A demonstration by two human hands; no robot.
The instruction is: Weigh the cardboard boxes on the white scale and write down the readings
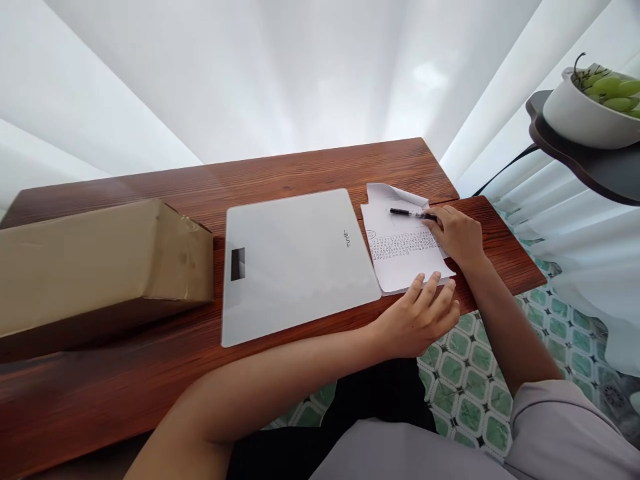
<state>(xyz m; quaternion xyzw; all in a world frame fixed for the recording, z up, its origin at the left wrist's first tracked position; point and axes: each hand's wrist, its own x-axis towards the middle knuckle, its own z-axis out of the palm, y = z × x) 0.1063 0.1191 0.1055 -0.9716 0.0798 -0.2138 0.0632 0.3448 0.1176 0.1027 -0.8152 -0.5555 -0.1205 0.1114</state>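
- Pen [406,213], black with a clear section, lies slantwise over the upper half of the printed sheets [400,233]; its right-hand end sits between the thumb and forefinger of the right hand [457,233].
- Right hand: thumb and forefinger closed on the pen — how firmly, I cannot tell — with the other fingers curled beside them at the sheets' right edge.
- Left hand [417,320]: relaxed and holding nothing, fingers a little spread, fingertips over the lower right corner of the sheets; whether they touch the paper is unclear. The two hands are apart, the left one nearer the body.
- Sheets: loosely stacked, the far edge curled up, the near edge close to the front of the wooden tabletop [300,170].
- Flat white panel [300,267] with a dark display window: just left of the sheets, its near edge running close beside the table's front edge.
- Cardboard box [90,267]: left of the panel, a narrow gap between them.
- Room: a long band of wood shows behind panel and sheets — and a smaller patch at the table's right end, beyond the right hand.
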